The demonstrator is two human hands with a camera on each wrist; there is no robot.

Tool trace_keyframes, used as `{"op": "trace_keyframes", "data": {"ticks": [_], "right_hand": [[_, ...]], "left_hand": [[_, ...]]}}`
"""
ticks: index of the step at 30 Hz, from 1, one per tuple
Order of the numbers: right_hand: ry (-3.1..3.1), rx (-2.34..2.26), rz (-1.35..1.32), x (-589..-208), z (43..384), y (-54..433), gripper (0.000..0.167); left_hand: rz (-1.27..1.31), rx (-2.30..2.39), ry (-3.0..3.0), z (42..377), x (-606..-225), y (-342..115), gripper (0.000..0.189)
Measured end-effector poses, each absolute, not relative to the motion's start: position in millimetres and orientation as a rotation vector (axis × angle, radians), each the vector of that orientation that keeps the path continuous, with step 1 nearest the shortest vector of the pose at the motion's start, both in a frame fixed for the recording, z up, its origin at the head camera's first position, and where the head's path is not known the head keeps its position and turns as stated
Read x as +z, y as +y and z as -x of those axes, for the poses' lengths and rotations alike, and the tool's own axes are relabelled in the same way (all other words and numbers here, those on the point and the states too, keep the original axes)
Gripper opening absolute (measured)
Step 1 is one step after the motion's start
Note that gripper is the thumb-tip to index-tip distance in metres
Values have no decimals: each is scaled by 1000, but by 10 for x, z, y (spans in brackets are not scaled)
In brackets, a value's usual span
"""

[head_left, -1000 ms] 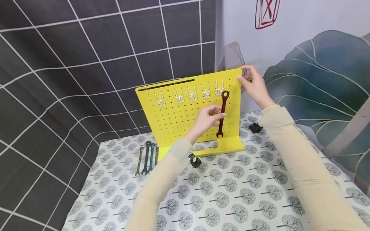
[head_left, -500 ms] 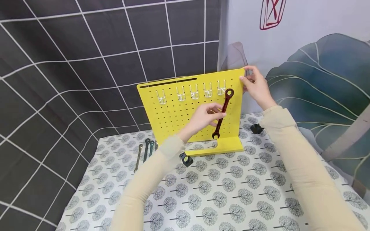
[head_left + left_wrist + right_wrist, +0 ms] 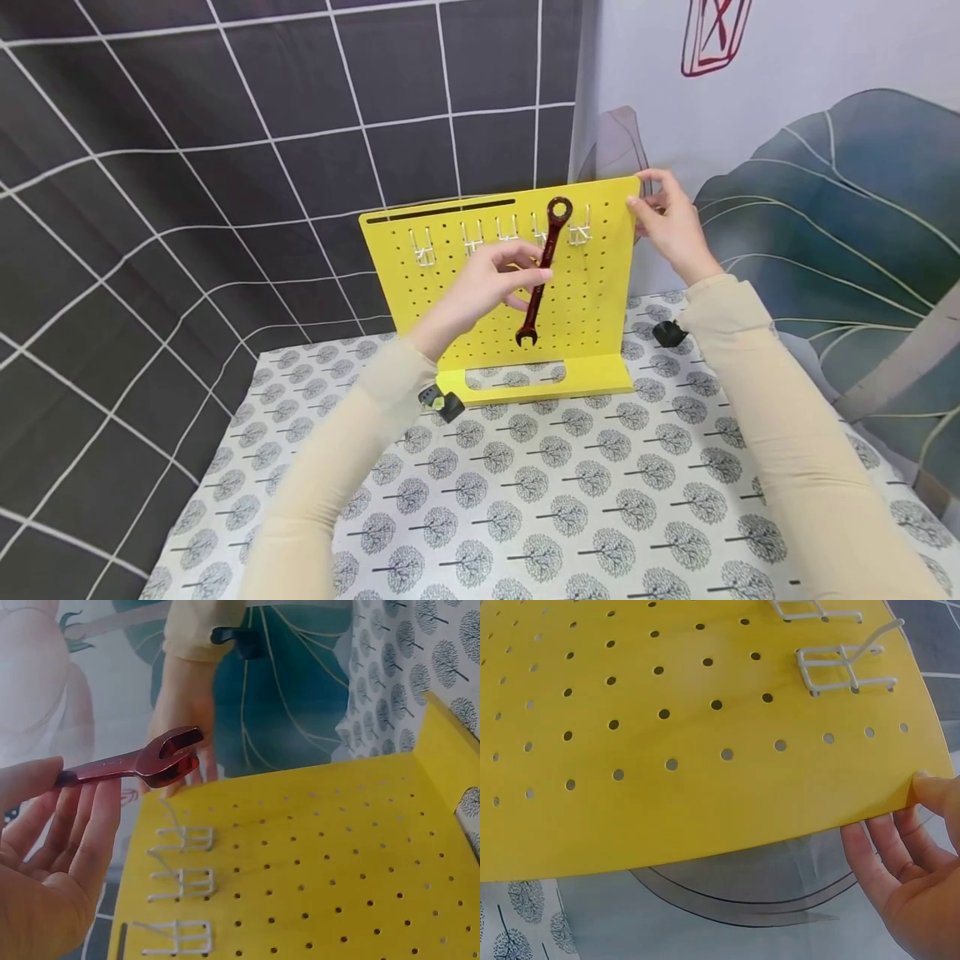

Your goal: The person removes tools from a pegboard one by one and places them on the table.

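A dark red combination wrench point(image 3: 543, 268) is pinched between the thumb and fingers of my left hand point(image 3: 486, 287), its ring end up and its open end down. It stands in front of the yellow pegboard point(image 3: 517, 317), overlapping the row of white wire hooks point(image 3: 579, 227) in the head view. In the left wrist view the open end of the wrench point(image 3: 166, 759) points toward the board's right side. My right hand point(image 3: 671, 223) grips the board's upper right corner, thumb on the front face and fingers behind, as the right wrist view shows point(image 3: 922, 847).
The pegboard stands on its yellow foot point(image 3: 592, 379) on a tree-print tablecloth point(image 3: 540, 483). Dark tiled cloth point(image 3: 300, 167) hangs behind and to the left. A printed leaf backdrop point(image 3: 832, 217) is at the right.
My left hand has carried the wrench left and up, from beside the rightmost hook toward the hook left of it. My right hand keeps its grip on the board's corner.
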State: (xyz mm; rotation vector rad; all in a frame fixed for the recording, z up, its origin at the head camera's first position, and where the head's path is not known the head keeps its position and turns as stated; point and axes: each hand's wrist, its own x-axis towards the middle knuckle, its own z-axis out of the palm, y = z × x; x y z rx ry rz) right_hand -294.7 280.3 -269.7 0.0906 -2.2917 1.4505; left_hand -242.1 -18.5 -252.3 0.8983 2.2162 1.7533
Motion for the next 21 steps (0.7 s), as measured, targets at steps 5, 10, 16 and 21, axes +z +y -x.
{"op": "trace_keyframes", "data": {"ticks": [5, 10, 16, 21], "right_hand": [[-2300, 1450, -82, -2683, 2934, 2814, 43], [-2302, 1433, -71, -2677, 2933, 2838, 44], [-2292, 1463, -68, -2700, 2932, 2844, 43], [-2300, 1477, -73, -2698, 2934, 2823, 43]], "left_hand": [[-875, 1803, 2230, 2402, -2439, -364, 28], [-876, 1843, 2256, 2419, -2382, -575, 22], [-824, 1900, 2289, 2424, -2350, -888, 24], [-801, 1934, 2345, 2399, -2334, -1158, 21]]}}
